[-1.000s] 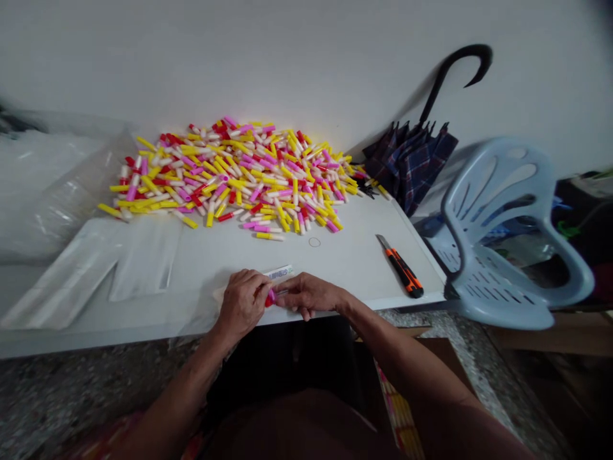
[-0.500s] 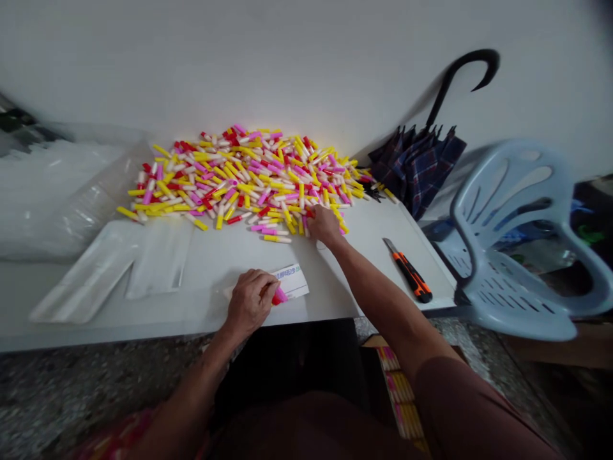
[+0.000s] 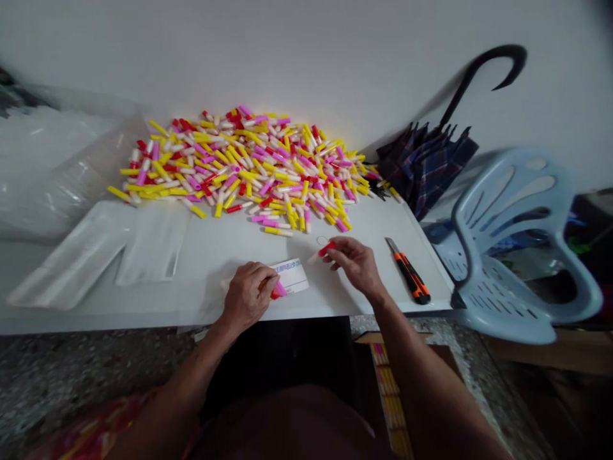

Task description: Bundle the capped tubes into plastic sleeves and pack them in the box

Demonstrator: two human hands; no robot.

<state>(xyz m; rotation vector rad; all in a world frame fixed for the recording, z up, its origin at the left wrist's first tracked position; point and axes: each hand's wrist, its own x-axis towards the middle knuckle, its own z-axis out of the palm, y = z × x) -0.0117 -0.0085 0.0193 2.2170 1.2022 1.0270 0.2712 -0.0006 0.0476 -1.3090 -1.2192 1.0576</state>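
A big pile of small capped tubes [image 3: 249, 169] in yellow, pink, red and white covers the back of the white table [image 3: 239, 249]. My left hand [image 3: 246, 295] is closed near the front edge on a small clear packet with a white printed label [image 3: 291, 276], and red and pink tubes [image 3: 278, 292] stick out of it. My right hand [image 3: 354, 262] hovers just right of the label, pinching a red-and-white tube [image 3: 322, 251] between its fingertips.
An orange and black utility knife [image 3: 408, 273] lies at the table's right. Clear plastic bags [image 3: 100, 246] lie flat on the left, with more bagged stock [image 3: 43, 172] behind. A folded plaid umbrella [image 3: 426, 160] leans on the wall. A pale blue plastic chair [image 3: 512, 243] stands right. A box of packed tubes [image 3: 390, 396] sits below.
My right hand left the packet, reached out to the pile's near edge, and came back toward the packet with a red-and-white tube. My left hand stayed on the packet.
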